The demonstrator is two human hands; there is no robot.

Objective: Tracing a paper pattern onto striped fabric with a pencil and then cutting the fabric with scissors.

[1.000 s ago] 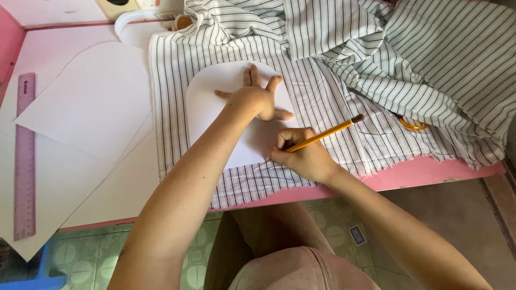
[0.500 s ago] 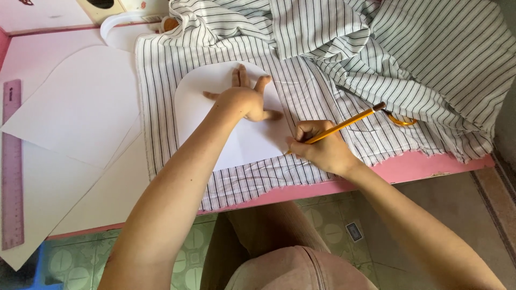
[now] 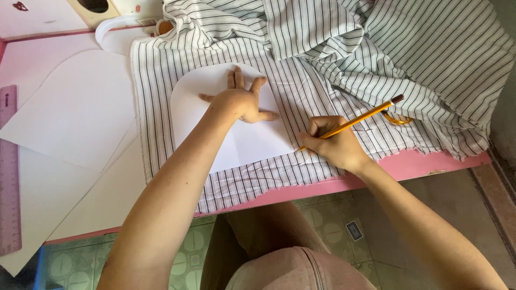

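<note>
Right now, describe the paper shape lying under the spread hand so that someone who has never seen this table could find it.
On the pink table lies a white cloth with thin dark stripes. On that cloth rests a white paper pattern piece with a rounded top, pinned flat by the left hand, while the right hand holds a yellow pencil at its lower right corner. The larger white sheets lie off the cloth.

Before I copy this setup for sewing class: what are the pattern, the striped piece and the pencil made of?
Pattern: stiff white paper or thin card, matte; lies flat with a crisp edge. Striped piece: thin woven cloth, likely cotton; folds softly, frays at the edge. Pencil: probably wood, glossy yellow paint, dark end.
</note>
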